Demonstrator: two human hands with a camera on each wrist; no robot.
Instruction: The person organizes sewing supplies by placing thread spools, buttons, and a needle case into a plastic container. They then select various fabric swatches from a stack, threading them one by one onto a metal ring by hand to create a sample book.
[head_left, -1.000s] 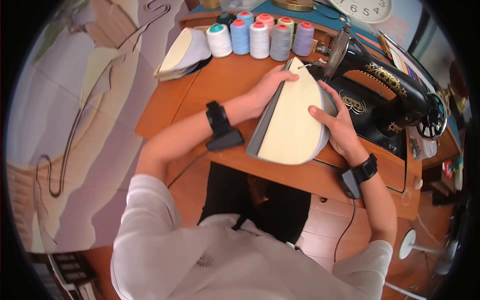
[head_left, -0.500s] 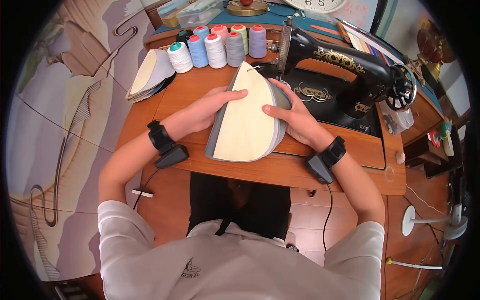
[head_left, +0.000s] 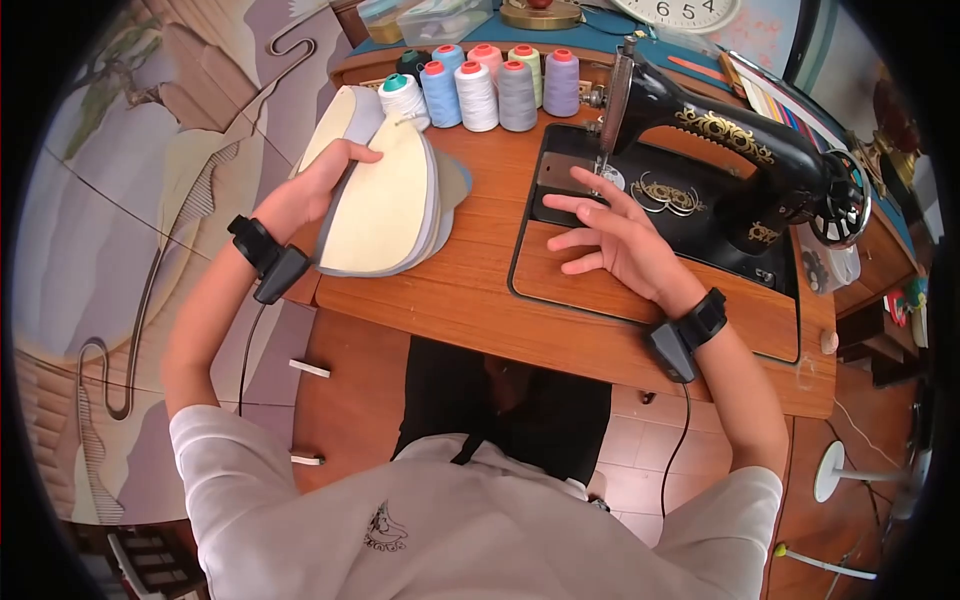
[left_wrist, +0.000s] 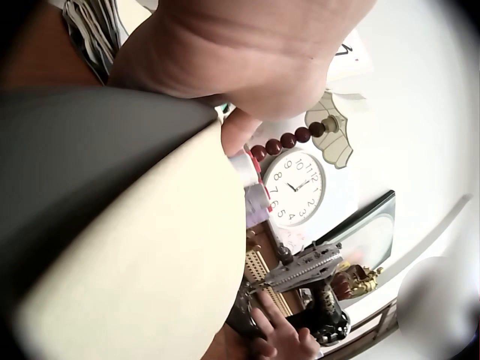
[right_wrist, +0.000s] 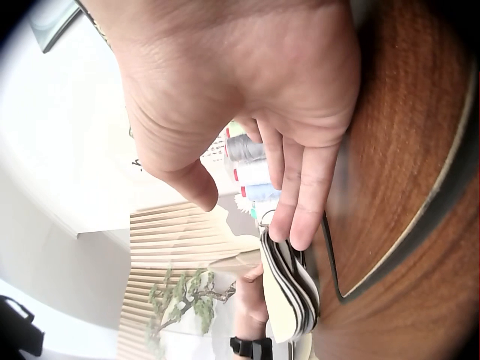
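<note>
My left hand (head_left: 322, 182) grips a stack of teardrop-shaped cream and grey sheets (head_left: 385, 205) by its left edge, thumb across the top cream sheet. A small metal ring shows at the stack's narrow tip. In the left wrist view the cream sheet (left_wrist: 161, 255) fills the lower left, a dark grey one beside it. From the right wrist view the layered edges (right_wrist: 291, 289) fan slightly apart. My right hand (head_left: 628, 240) holds nothing, its fingers spread over the wooden table (head_left: 480, 290) just in front of the sewing machine's needle area. The black sewing machine (head_left: 735, 150) stands at the right.
A second stack of similar sheets (head_left: 335, 120) lies at the table's left, partly behind the held one. Several thread cones (head_left: 478, 98) line the back. Beyond them are a clock (head_left: 680, 10) and plastic boxes (head_left: 440, 22). A patterned screen (head_left: 200, 270) stands at the left.
Both hands held the stack in front of the machine before. The right hand has let go, and the left has carried the stack leftward, near the second stack.
</note>
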